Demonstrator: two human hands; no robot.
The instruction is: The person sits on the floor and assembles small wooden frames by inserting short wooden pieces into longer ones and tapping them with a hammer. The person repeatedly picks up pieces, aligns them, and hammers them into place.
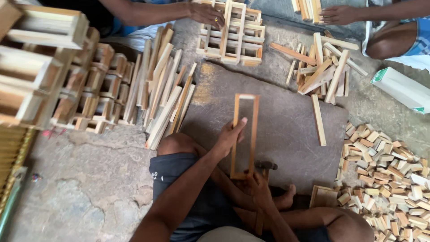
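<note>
2 hands hold 1 narrow rectangular wooden frame point(244, 134) upright over the dark stone slab point(286, 125). Left hand point(230, 134) pinches its left rail with fingers closed. Right hand point(257, 188) grips its lower end, beside a hammer point(265, 166).

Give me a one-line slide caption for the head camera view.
Seated on the floor, left hand and right hand hold a narrow wooden frame among stacked slats.
</note>
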